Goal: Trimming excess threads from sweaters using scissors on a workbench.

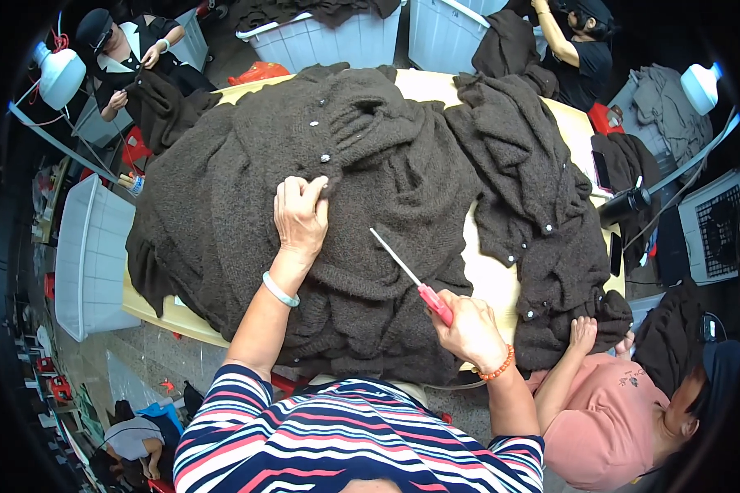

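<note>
I'm looking straight down now: the left hand (301,215) reaches up into the middle of the frame, forearm stretched out from the striped sleeve, wrist bent, its fingers (314,191) curled and pinching a fold of the dark brown knitted cardigan (247,189) just below its row of pale buttons. The right hand (471,330) sits lower right of centre, fist closed around the red handle of a pair of scissors (409,275), whose pale blades lie together and point up-left, over the knit. That cardigan sprawls across most of the counter (493,275), which shows pale between it and a second heap of brown knitwear (534,189) on the right. At the lower right another person's small hand (584,333) rests on that heap's edge. For containers: a white plastic bin (90,255) stands at the left edge, and I can't tell what's inside; two white bins (329,37) at the top centre hold more dark garments spilling over their rims.
</note>
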A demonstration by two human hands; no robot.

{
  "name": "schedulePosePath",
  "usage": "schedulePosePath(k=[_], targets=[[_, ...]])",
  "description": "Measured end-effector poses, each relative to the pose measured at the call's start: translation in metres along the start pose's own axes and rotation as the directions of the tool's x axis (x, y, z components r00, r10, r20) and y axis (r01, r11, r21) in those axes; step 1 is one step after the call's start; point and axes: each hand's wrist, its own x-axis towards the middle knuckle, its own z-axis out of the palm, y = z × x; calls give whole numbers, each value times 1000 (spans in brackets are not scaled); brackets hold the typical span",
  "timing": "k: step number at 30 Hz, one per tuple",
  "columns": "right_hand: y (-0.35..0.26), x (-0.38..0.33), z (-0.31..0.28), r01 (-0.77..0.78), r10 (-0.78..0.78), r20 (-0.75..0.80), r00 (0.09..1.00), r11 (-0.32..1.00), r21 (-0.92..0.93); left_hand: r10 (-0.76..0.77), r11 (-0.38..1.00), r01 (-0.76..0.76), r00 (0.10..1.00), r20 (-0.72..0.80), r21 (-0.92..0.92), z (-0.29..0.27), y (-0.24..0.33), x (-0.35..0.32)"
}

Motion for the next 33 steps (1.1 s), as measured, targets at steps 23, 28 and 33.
schedulePosePath(k=[23,28,33], targets=[[-15,34,16,54,-52,81,995,998,-19,-77,874,123,990,116,-470,-8,-2,-24],[-4,27,21,-7,6,85,996,1000,16,-50,993,58,996,79,-105,4,16,-20],[7,22,20,-15,14,50,999,1000,21,-56,987,36,990,126,159,15,25,-16]])
